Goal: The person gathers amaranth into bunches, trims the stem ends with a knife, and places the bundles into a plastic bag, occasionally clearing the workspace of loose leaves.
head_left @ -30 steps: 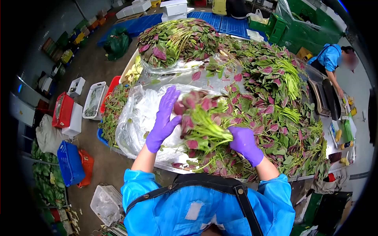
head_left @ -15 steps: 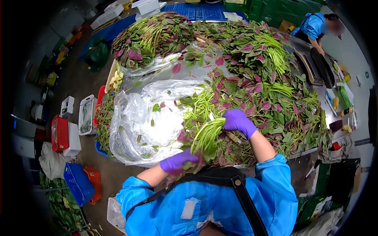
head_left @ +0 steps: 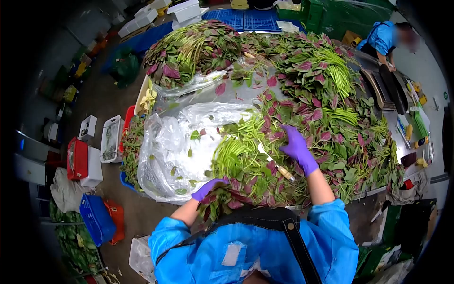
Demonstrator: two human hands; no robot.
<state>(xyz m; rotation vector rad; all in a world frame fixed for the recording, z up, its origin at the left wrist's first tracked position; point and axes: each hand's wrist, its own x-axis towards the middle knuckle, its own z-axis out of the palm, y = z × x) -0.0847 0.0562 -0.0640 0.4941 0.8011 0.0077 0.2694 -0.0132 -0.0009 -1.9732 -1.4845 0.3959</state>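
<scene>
My left hand (head_left: pixel 208 189), in a purple glove, is closed around the leafy end of a bunch of red amaranth (head_left: pixel 224 201) at the table's near edge; leaves cover part of its fingers. Pale green cut stems (head_left: pixel 230 154) lie just beyond, by the clear plastic sheet. My right hand (head_left: pixel 299 150), gloved likewise, hovers over the loose amaranth (head_left: pixel 326 137) with thumb and fingers apart and nothing visibly held. Between the hands a knife with a wooden handle (head_left: pixel 285 173) rests on the greens, its blade pointing away from me.
Clear plastic sheeting (head_left: pixel 163 156) with scattered leaves covers the table's left side. Large amaranth piles (head_left: pixel 194 49) stand at the back. A black-topped scale (head_left: pixel 378 87) is at the right, near a co-worker in blue (head_left: pixel 378 40). Crates (head_left: pixel 97 220) stand on the floor at left.
My right hand has let go of the stems and opened, moving slightly right. The bunch has come down onto the greens, its leaves toward me. The knife now shows fully.
</scene>
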